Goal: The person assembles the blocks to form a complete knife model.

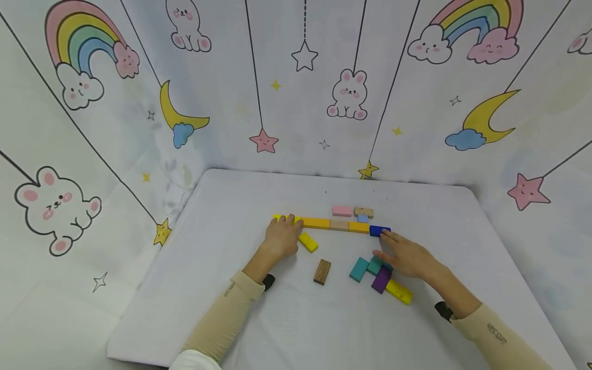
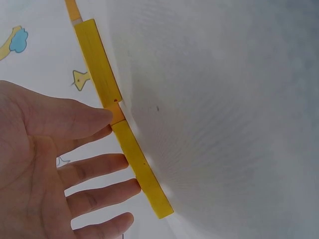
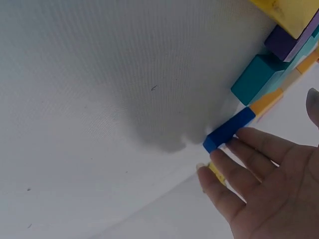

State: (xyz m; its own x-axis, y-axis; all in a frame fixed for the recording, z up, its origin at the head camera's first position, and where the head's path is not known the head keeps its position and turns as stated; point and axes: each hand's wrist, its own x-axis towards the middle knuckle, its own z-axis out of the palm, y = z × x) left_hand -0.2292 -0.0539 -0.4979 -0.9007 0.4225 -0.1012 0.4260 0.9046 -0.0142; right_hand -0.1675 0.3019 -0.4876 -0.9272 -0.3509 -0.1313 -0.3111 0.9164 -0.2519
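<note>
A line of wooden blocks lies across the white table, with an orange block (image 1: 316,223), a pale wood block (image 1: 339,225) and another orange block (image 1: 358,227) along its middle. At its left end my left hand (image 1: 281,239) rests with extended fingers; in the left wrist view the fingertips touch the side of a yellow block (image 2: 142,167) and the thumb lies at a short orange one (image 2: 118,114). My right hand (image 1: 409,257) reaches the other end, where its straight fingers touch the dark blue block (image 3: 230,130). Its thumb is over the teal blocks.
Nearer me are a loose yellow block (image 1: 308,241), a brown block (image 1: 322,272), a teal block (image 1: 358,270), a purple block (image 1: 381,280) and another yellow block (image 1: 399,292). Behind the line sit a pink block (image 1: 342,211), a tan block (image 1: 364,211) and a light blue block (image 1: 363,218).
</note>
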